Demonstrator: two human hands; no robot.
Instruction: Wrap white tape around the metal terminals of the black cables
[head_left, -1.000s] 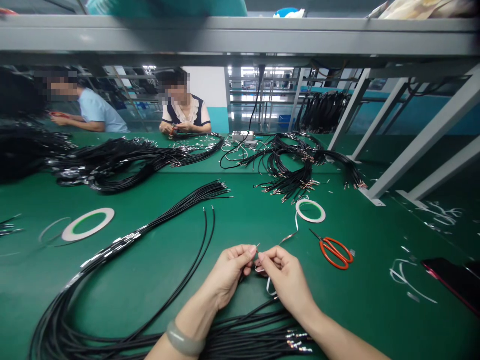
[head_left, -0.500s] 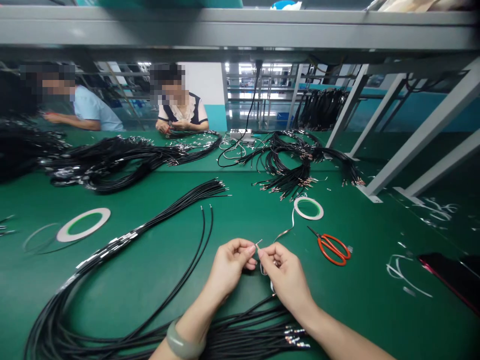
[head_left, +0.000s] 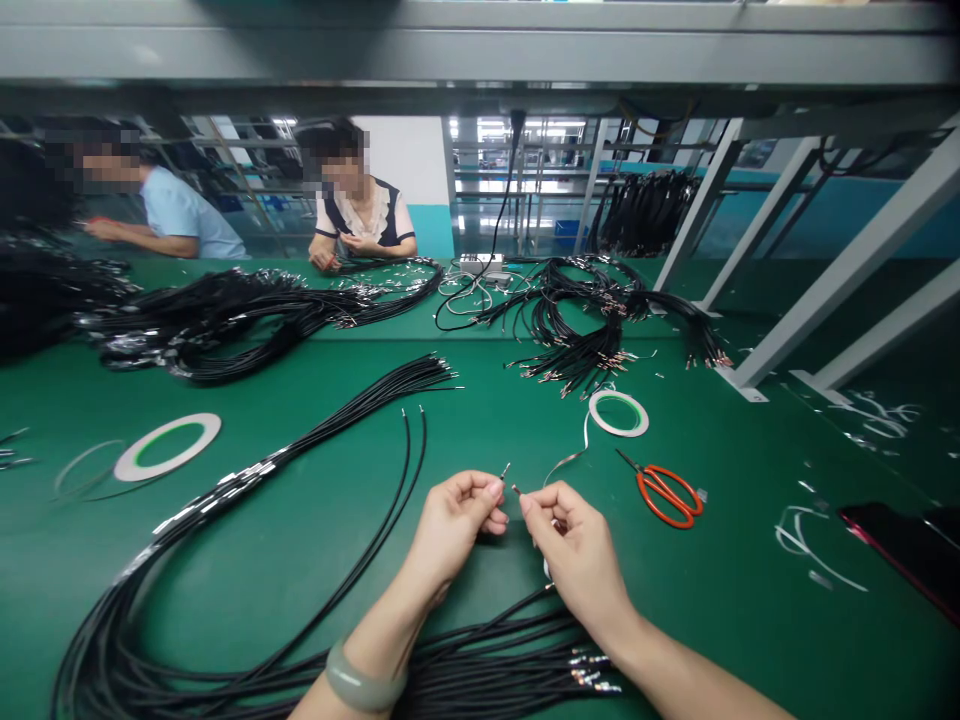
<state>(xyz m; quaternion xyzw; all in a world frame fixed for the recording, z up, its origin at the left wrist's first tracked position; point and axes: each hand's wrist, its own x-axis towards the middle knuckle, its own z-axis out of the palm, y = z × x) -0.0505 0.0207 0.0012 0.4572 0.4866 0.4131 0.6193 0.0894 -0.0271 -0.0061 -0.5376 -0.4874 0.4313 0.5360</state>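
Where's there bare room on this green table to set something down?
Between the two loose cables and the right tape roll; also inside the bend of the long cable bundle. It's crowded along the far side, with black cable heaps, and nearest you, where more cable ends lie.

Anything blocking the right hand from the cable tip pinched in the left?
Nothing visible. The right hand sits close beside the cable tip in the left hand, with only a narrow open gap between. The orange-handled scissors lie on the far side of the right hand, out of that path.
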